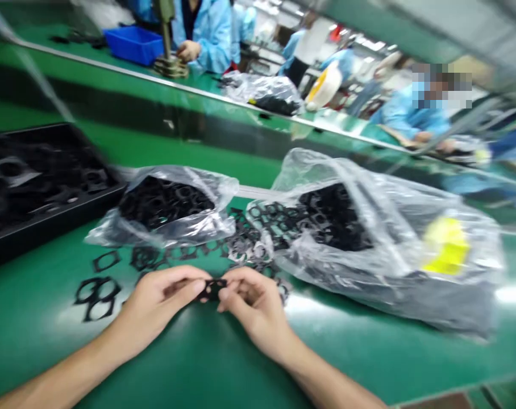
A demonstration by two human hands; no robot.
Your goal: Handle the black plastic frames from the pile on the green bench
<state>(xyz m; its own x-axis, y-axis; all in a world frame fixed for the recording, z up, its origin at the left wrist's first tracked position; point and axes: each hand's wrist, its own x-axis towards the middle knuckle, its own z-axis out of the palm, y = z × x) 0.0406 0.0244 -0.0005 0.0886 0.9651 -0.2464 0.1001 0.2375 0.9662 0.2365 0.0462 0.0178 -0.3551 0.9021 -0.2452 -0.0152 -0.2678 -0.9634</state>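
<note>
Between my two hands is a small black flat part [212,289], with holes showing in it. My left hand [164,292] pinches its left end between thumb and fingers. The right end is gripped the same way by my right hand [252,298]. Just beyond my fingers, several loose black ring-shaped parts [241,241] lie scattered on the green table [177,363]. To the left of my left hand lie more black rings [98,295], some overlapping. The picture is blurred, so finer details of the held part cannot be made out.
An open clear plastic bag [168,199] of black parts lies behind my hands. A larger clear bag [411,255] with a yellow label [448,247] is at right. A black tray [49,221] of parts stands at left. Past a glassy divider, people in blue work near a blue bin [134,45].
</note>
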